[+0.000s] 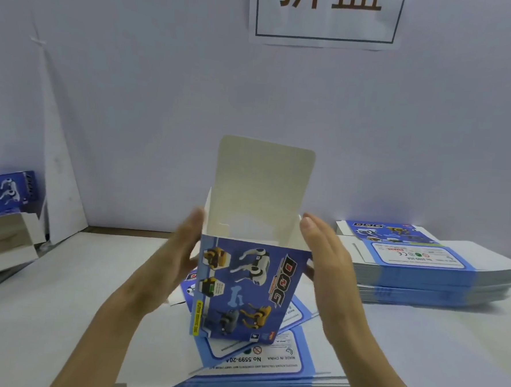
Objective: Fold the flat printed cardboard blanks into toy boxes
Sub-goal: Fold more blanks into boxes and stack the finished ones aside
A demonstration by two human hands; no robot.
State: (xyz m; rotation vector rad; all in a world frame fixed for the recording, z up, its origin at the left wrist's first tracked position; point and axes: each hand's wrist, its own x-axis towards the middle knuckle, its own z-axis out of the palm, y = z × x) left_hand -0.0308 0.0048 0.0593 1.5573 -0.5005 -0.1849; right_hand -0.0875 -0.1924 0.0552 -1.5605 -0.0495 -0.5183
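Observation:
A blue printed toy box (pixel 247 288) with "DOG" lettering stands upright in the middle, formed into a tube with its top open. Its white lid flap (pixel 264 182) sticks straight up at the back. My left hand (pixel 175 257) presses flat against the box's left side. My right hand (pixel 325 257) lies flat against its right side, fingers extended. The box rests over a stack of flat blanks (pixel 255 370) lying on the table right in front of me.
A taller stack of flat blue blanks (pixel 423 266) sits at the right rear. At the far left a finished box (pixel 9 191) rests on a white carton (pixel 3 237). A white wall with a paper sign (pixel 328 15) closes the back.

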